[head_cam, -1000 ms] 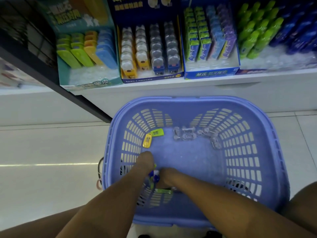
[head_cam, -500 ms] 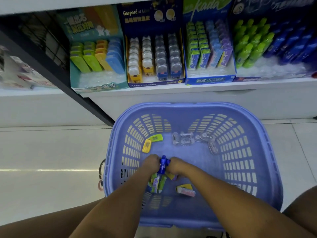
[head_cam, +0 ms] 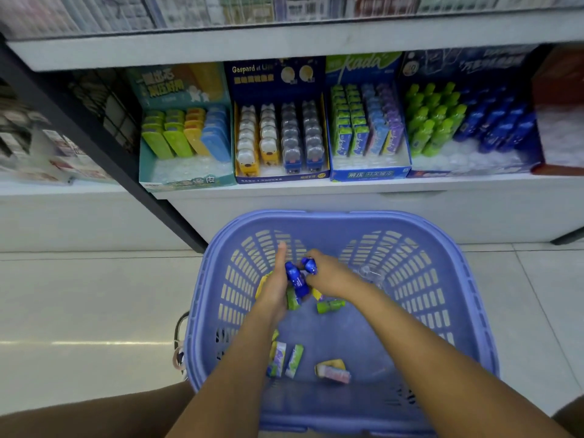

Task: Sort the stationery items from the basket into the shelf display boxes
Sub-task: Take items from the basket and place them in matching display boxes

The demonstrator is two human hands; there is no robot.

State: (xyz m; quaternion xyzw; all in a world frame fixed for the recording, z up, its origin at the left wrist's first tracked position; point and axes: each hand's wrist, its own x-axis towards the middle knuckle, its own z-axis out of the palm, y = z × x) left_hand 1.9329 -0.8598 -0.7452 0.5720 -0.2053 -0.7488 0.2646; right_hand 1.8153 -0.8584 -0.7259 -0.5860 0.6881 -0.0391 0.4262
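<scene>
1. Hands meet over the far half of the basket [head_cam: 474, 311]. The left hand [head_cam: 274, 290] and the right hand [head_cam: 330, 276] are close, nearly touching.

2. The left hand is turned on its side with the thumb up. Its fingers curl around a blue bottle [head_cam: 296, 279]. A green bottle [head_cam: 293, 299] is tucked low in the same hand.

3. The right hand comes in from the right, knuckles up. It pinches a second blue piece [head_cam: 310, 265] at its fingertips. I cannot tell if that is a whole bottle or just a cap end.

4. Both arms reach forward from the bottom of the view, a little bent.

5. The bottles look small, hard and smooth. They are likely light. Smooth plastic can slip, so it is best to hold one around its fat middle, not by the thin cap.

6. Holding two or three at once looks tricky. One could drop back into the basket.

7. More things lie on the basket floor: a loose green bottle [head_cam: 329, 306], two flat packs [head_cam: 286, 358] near the left arm, and a pink and yellow pack [head_cam: 333, 371]. Some clear bits [head_cam: 368, 273] lie by the far wall.

8. The blue bottles seem to belong in the dark blue box [head_cam: 474, 173] on the shelf, right of the middle. Blue bottles [head_cam: 502, 124] stand there next to green ones [head_cam: 433, 121].

9. I think the next job is to lift the hands up to that box. The bottles should go in standing up, like the others.
</scene>
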